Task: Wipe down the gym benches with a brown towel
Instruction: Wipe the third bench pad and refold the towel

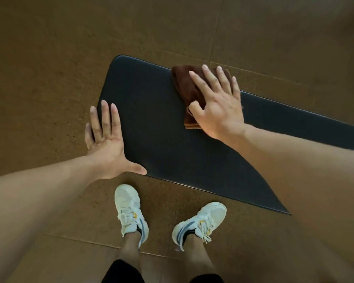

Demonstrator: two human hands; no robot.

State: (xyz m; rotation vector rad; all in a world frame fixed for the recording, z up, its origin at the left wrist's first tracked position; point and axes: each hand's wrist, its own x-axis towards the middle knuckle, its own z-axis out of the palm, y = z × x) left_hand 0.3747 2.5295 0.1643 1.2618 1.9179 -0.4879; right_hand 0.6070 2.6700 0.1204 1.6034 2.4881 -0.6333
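Bare forearms are reaching down into view from both lower corners, and between them black shorts (pixel 123 271) are showing at the bottom edge above two white sneakers (pixel 131 211) with blue and yellow trim, planted on the brown speckled floor (pixel 49 58). Just ahead of the toes a black padded gym bench (pixel 161 129) is running diagonally, its rounded end lying to the person's left and its length passing out of sight under the right arm.

Her or his left hand (pixel 106 144) is lying flat on that rounded end, fingers straight and together along the edge, thumb splayed out across the near corner, gripping nothing. The right hand (pixel 217 103) is pressing palm-down on a folded brown towel (pixel 184 86), fingers spread wide and straight over the cloth rather than curling round it. That towel is sitting on the bench pad at its far edge, well apart from the left hand, with a lighter folded corner sticking out beneath the thumb.
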